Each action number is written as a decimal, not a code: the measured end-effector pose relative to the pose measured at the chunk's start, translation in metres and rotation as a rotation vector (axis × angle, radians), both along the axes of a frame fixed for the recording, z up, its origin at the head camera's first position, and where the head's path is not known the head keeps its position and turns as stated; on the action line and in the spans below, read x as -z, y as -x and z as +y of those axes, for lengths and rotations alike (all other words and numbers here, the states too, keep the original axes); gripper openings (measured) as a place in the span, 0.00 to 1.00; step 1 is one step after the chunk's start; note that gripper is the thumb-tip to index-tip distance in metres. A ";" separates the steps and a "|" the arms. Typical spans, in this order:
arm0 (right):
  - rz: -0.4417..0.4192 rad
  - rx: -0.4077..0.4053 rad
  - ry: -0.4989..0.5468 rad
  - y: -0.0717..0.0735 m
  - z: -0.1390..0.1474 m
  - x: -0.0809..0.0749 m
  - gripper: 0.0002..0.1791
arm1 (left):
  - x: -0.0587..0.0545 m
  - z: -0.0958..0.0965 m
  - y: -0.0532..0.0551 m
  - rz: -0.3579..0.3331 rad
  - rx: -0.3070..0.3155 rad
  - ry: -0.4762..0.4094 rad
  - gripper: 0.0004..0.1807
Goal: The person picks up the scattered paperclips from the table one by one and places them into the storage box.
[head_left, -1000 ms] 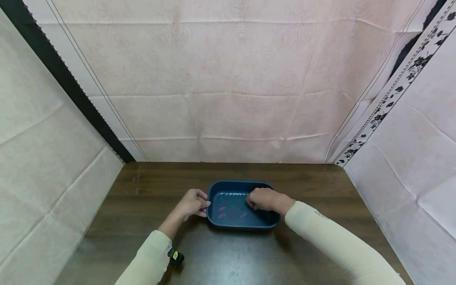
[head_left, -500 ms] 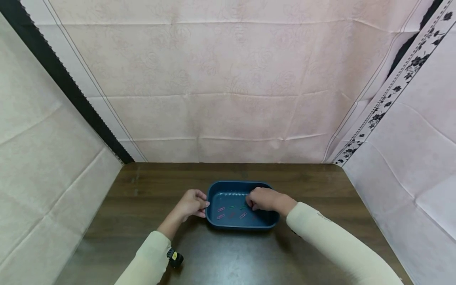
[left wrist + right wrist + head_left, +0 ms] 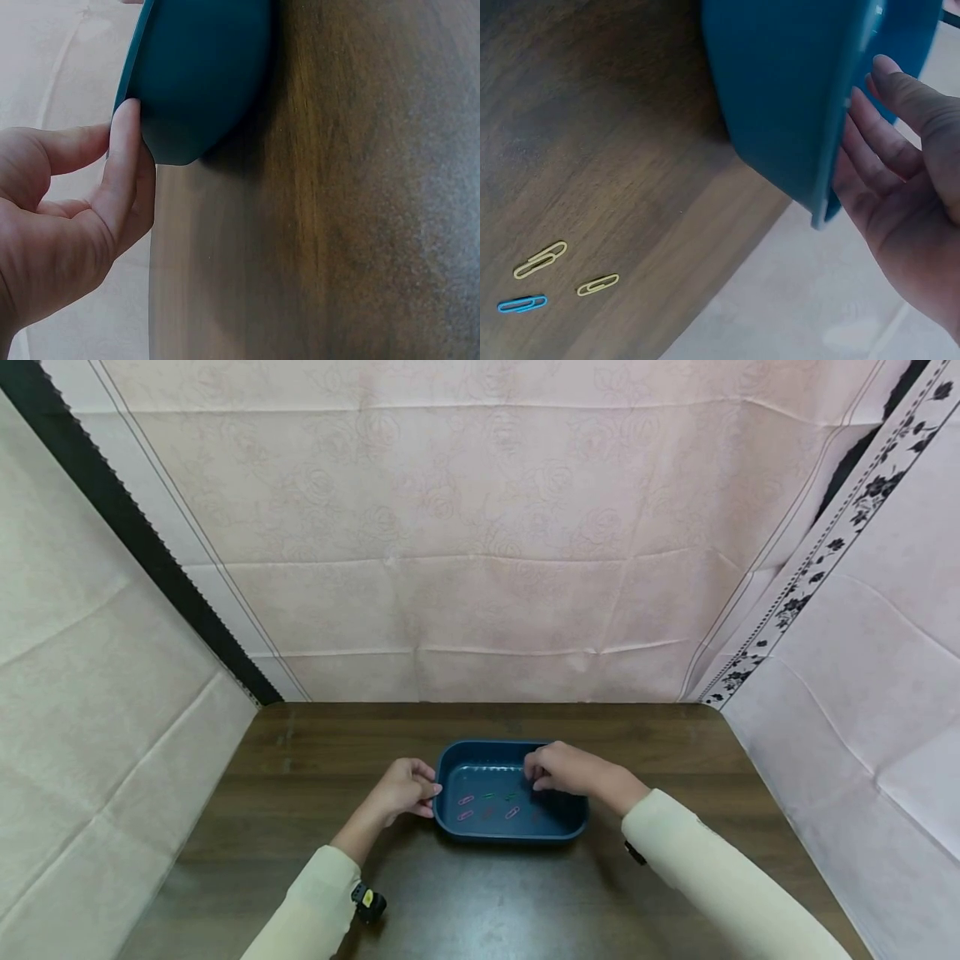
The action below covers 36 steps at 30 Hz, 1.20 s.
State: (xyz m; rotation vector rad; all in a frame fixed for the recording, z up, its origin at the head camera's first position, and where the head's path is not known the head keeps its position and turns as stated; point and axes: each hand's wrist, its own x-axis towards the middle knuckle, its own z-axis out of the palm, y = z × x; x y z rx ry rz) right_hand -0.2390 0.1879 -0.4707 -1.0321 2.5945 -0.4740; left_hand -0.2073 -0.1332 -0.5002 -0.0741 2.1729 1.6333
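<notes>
A dark blue plastic tray [image 3: 512, 837] lies on the wooden table, with several paper clips on its floor. Pink paper clips [image 3: 512, 812] sit toward its front and left, a green paper clip [image 3: 489, 796] near the middle. My left hand [image 3: 405, 789] pinches the tray's left rim between thumb and fingers, as the left wrist view also shows. Over the right back part of the tray is my right hand [image 3: 566, 768], fingers bent and thumb close to the index fingertip. Whether a clip is between those fingertips I cannot tell.
In the right wrist view, two yellow paper clips [image 3: 598, 285] and a blue paper clip [image 3: 523, 304] lie on the table [image 3: 630, 172] outside the tray. Pale cloth [image 3: 480, 527] hangs behind the table and on both sides. A black wrist camera [image 3: 369, 903] sits on the left forearm.
My right hand has lifted from the tray floor and shifted right and back, toward the tray's back right corner. The left hand and the tray have stayed in place.
</notes>
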 end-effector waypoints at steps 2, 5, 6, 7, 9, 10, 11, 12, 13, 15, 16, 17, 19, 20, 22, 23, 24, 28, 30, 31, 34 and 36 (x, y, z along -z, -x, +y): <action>0.002 0.006 0.027 -0.001 0.003 -0.003 0.07 | 0.000 0.000 0.000 -0.001 -0.001 0.001 0.12; 0.013 0.017 0.065 -0.002 0.009 -0.005 0.09 | 0.000 0.000 0.000 0.000 -0.002 0.000 0.12; 0.014 0.021 0.084 -0.003 0.010 -0.006 0.10 | 0.000 0.000 0.000 -0.001 -0.003 0.000 0.13; 0.018 0.022 0.100 -0.003 0.012 -0.007 0.11 | 0.000 0.000 0.000 -0.002 -0.005 0.000 0.12; 0.017 0.036 0.128 -0.005 0.016 -0.009 0.13 | 0.000 0.000 0.000 -0.001 -0.006 0.002 0.12; 0.009 0.044 0.149 -0.006 0.018 -0.010 0.15 | 0.000 0.000 0.000 -0.001 -0.007 0.003 0.12; 0.008 0.051 0.165 -0.007 0.020 -0.012 0.16 | 0.000 0.000 0.000 -0.001 -0.009 0.005 0.12; 0.009 0.060 0.182 -0.009 0.022 -0.012 0.16 | 0.000 0.000 0.000 -0.001 -0.010 0.005 0.12; 0.014 0.071 0.192 -0.010 0.024 -0.013 0.17 | 0.001 0.000 0.000 -0.001 -0.012 0.005 0.12; 0.024 0.100 0.214 -0.013 0.029 -0.014 0.18 | 0.001 0.000 0.000 -0.002 -0.015 0.006 0.11; 0.037 0.112 0.223 -0.015 0.031 -0.015 0.18 | 0.001 0.001 0.000 -0.003 -0.015 0.004 0.12; 0.055 0.126 0.228 -0.017 0.034 -0.015 0.18 | 0.001 0.001 0.000 -0.003 -0.015 0.004 0.12; 0.075 0.156 0.243 -0.021 0.040 -0.016 0.19 | 0.001 0.001 0.000 -0.003 -0.013 0.002 0.12; 0.078 0.174 0.253 -0.023 0.043 -0.016 0.19 | 0.001 0.001 0.000 -0.004 -0.012 0.002 0.12; 0.077 0.206 0.278 -0.027 0.048 -0.017 0.19 | 0.001 0.001 0.000 -0.005 -0.012 0.002 0.12; 0.078 0.221 0.286 -0.028 0.051 -0.018 0.19 | 0.001 0.001 0.000 -0.005 -0.013 0.004 0.12; 0.080 0.232 0.295 -0.030 0.054 -0.018 0.19 | 0.001 0.001 0.000 -0.005 -0.015 0.006 0.12; 0.105 0.261 0.328 -0.034 0.066 -0.017 0.20 | 0.001 0.001 0.000 -0.005 -0.016 0.010 0.11; 0.127 0.270 0.334 -0.036 0.073 -0.016 0.21 | 0.001 0.001 0.000 -0.005 -0.014 0.009 0.11; 0.132 0.279 0.337 -0.037 0.076 -0.015 0.21 | 0.001 0.002 0.000 -0.005 -0.014 0.009 0.11; 0.141 0.311 0.331 -0.040 0.085 -0.013 0.20 | 0.001 0.002 0.000 -0.003 -0.013 0.010 0.11; 0.139 0.348 0.328 -0.042 0.090 -0.011 0.20 | 0.001 0.002 0.000 -0.001 -0.014 0.010 0.12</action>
